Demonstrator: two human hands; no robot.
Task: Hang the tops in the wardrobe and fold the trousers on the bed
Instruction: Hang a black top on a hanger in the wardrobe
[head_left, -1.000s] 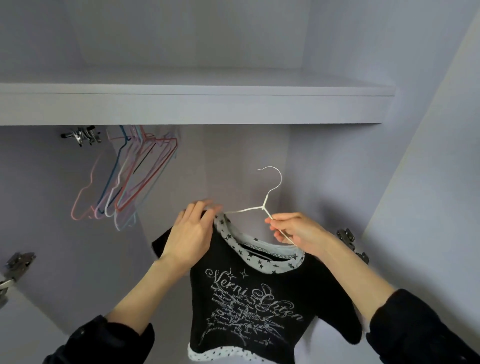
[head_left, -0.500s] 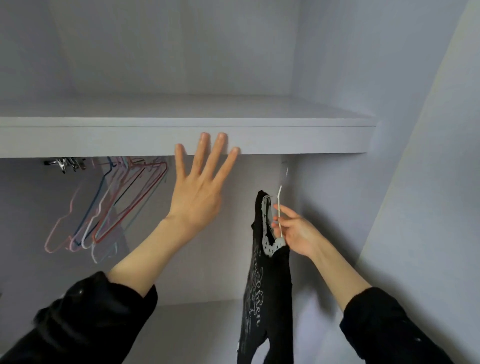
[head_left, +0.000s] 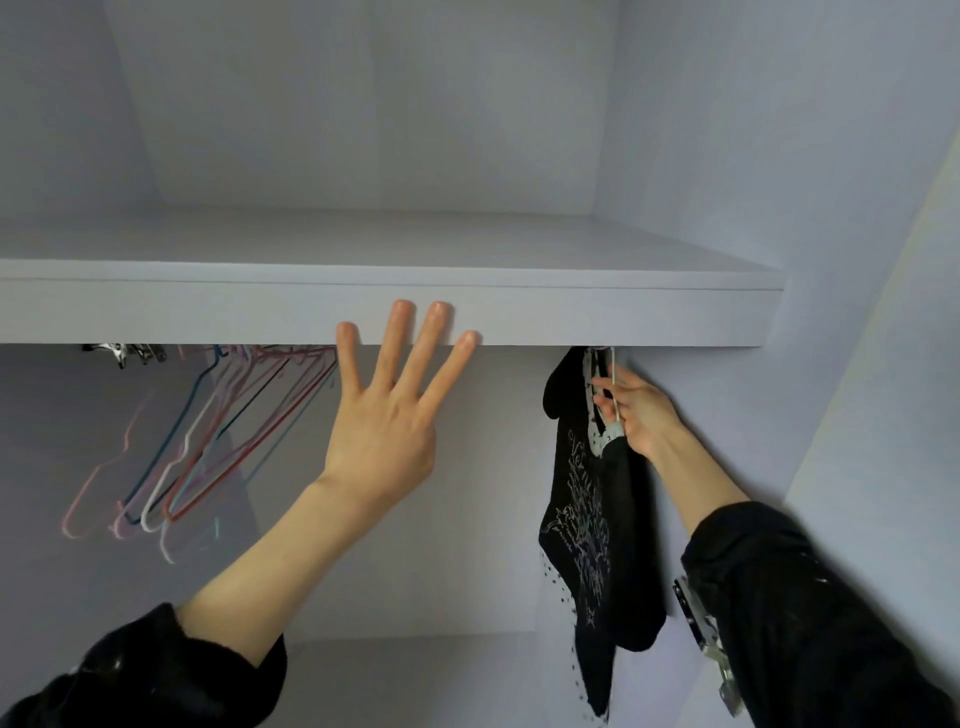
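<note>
Hands raised under the wardrobe shelf (head_left: 571, 317)

Left hand (head_left: 384, 421) is being held spread, fingertips (head_left: 439, 312) overlapping the shelf's front edge; white hanger (head_left: 614, 387) carrying black top (head_left: 587, 499) is being pinched by right hand (head_left: 641, 410).

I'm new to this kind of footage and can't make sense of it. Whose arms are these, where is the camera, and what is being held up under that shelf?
There is no machine here. A person wears a wide-angle camera on the head, so you see their own two arms reaching into a white wardrobe.

The right hand has its grip on a thin white hanger that carries a black top with pale printed lettering. The hanger's hook goes up behind the front edge of the shelf, so whether it sits on a rail cannot be seen.

The left hand holds nothing; its fingers are spread straight in front of the shelf edge.

To the left hang several empty coloured hangers. A metal door hinge shows at the lower right.
</note>
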